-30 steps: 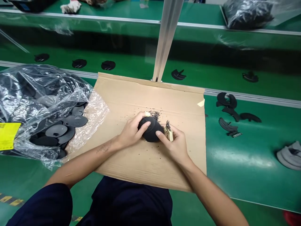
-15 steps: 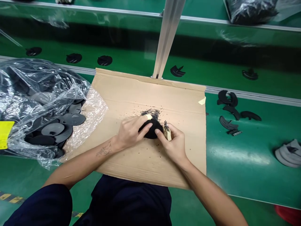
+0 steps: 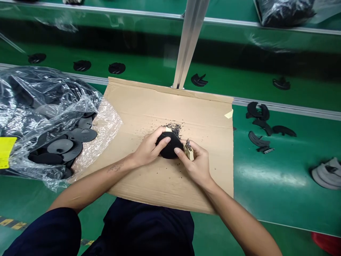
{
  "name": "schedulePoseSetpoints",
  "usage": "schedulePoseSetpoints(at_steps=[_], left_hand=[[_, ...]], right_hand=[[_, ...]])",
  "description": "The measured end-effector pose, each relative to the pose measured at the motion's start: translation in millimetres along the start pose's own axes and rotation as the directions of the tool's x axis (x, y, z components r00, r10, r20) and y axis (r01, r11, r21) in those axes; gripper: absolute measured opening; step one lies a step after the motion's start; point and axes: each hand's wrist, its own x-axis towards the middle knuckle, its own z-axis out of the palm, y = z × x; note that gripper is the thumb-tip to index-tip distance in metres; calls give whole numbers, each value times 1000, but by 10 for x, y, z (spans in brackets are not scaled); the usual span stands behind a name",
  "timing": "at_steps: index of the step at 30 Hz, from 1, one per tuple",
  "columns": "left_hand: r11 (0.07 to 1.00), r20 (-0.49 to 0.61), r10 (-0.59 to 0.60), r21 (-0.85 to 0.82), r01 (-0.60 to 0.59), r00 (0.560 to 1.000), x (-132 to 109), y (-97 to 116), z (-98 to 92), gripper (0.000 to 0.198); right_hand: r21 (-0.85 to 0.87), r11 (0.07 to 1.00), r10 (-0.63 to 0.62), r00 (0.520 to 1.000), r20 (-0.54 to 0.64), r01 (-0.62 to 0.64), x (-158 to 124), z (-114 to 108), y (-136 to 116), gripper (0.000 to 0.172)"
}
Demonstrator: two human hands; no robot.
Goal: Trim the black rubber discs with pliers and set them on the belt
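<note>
A round black disc (image 3: 171,146) is held over the cardboard sheet (image 3: 144,186). My left hand (image 3: 150,147) is closed on its left side, thumb on top, with a pale yellow wrap on one finger. At the disc's right edge, my right hand (image 3: 198,161) presses its thumb on the disc. Tucked in the same hand is what looks like a pair of nippers (image 3: 189,152), with cream handles and metal jaws pointing away from me. Small black trimmings (image 3: 176,128) lie scattered on the cardboard just beyond the disc.
At left, a clear plastic bag (image 3: 53,103) spills several grey and black discs (image 3: 60,146) onto the cardboard. Curved black pieces (image 3: 262,126) lie on the green bench to the right, near a grey part (image 3: 327,174). A metal post (image 3: 189,42) rises behind the cardboard.
The disc has tilted to show more of its face, and my left hand has shifted slightly with it. My right hand has barely moved and still holds the nippers.
</note>
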Motion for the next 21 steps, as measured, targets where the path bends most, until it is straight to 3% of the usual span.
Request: schedulePoseSetpoints(at_steps=[9,12,16,21], left_hand=[[984,32,173,46,-175,984,-28,9,-14,19],[988,37,155,-19,-155,987,-47,3,6,21],[975,-29,71,-208,-75,997,-39,1,3,34],[948,-75,231,-207,-242,970,-16,26,-42,30]], right_hand=[[-61,994,-84,994,67,88,49,-74,-17,31],[-129,976,-167,984,65,174,46,-92,1,22],[-221,913,-340,939,52,342,20,-112,24,1],[-262,816,-521,852,55,516,-13,-111,76,15]])
